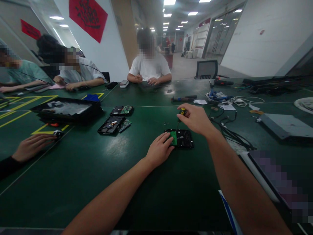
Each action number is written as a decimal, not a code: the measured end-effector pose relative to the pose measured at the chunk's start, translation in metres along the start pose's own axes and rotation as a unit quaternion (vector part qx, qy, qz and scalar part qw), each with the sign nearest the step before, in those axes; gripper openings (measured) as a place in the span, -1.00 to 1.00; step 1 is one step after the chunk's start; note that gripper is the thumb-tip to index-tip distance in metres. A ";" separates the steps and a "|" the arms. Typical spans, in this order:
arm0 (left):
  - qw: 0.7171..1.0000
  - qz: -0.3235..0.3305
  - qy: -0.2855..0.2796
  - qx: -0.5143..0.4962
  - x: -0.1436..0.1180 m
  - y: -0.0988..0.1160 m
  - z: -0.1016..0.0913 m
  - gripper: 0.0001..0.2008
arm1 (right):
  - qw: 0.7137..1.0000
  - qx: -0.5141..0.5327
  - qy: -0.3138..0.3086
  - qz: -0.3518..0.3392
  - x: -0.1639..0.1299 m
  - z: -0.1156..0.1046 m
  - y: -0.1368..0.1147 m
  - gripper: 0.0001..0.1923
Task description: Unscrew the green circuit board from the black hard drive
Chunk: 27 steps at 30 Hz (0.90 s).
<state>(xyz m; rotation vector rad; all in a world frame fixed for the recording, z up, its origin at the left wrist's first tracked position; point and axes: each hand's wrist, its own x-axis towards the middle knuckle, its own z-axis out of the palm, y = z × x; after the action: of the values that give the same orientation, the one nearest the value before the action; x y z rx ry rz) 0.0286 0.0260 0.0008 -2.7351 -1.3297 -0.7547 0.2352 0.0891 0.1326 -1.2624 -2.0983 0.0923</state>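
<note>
Lying all around the drive point(184, 138) is one big, smooth green table point(137, 169). One black tray point(69, 115) with a raised rim sits left of the drive and farther back. One flat grey box point(290, 125) sits right of the drive. The left hand point(160, 147) is clamped on the drive's left end, thumb at the near edge, fingers over the top. The right hand point(195, 119) is curled around one yellow and black screwdriver point(182, 111), its thin tip pointing down at the drive's far edge. Two hard black cases point(111, 125) lie left of the drive, one thin board point(125, 125) beside the nearer case. Tiny bits point(166, 123), too small to count, lie just behind the drive.
</note>
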 end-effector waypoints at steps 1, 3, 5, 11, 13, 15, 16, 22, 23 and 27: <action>1.000 0.001 -0.001 0.002 0.000 0.000 0.001 -0.60 | 1.000 0.000 -0.003 0.000 0.000 0.001 0.000 -0.76; 1.000 0.004 -0.004 0.008 0.000 -0.001 0.002 -0.60 | 1.000 0.000 -0.008 0.000 0.000 0.003 0.002 -0.76; 1.000 0.007 -0.007 0.013 0.000 -0.001 0.003 -0.59 | 1.000 -0.002 -0.011 -0.002 0.000 0.005 0.003 -0.75; 0.999 -0.003 -0.021 0.024 0.000 0.000 0.001 -0.60 | 1.000 -0.003 -0.027 -0.003 0.000 0.005 0.007 -0.71; 0.999 -0.006 -0.026 0.025 -0.001 0.000 0.001 -0.60 | 0.999 -0.003 -0.032 0.001 0.001 0.005 0.007 -0.71; 0.999 -0.010 -0.031 0.024 -0.001 0.000 0.001 -0.59 | 0.999 -0.001 -0.033 0.005 0.001 0.005 0.007 -0.71; 0.999 -0.011 -0.032 0.022 -0.001 0.000 0.001 -0.58 | 0.999 0.000 -0.034 0.005 0.001 0.005 0.007 -0.72; 0.999 -0.018 -0.035 0.011 -0.001 -0.001 0.001 -0.59 | 0.999 -0.003 -0.035 0.005 0.001 0.005 0.006 -0.72; 0.999 -0.020 -0.035 0.008 -0.001 -0.001 0.001 -0.59 | 0.999 -0.003 -0.037 0.004 0.001 0.005 0.006 -0.71; 0.999 -0.028 -0.033 -0.008 -0.001 -0.002 0.001 -0.59 | 0.999 0.001 -0.045 -0.007 0.000 0.003 0.006 -0.67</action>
<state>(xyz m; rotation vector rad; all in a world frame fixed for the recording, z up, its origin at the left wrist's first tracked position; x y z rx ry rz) 0.0273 0.0267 -0.0005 -2.7693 -1.4236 -0.6850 0.2379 0.0934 0.1279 -1.2635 -2.1819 0.1467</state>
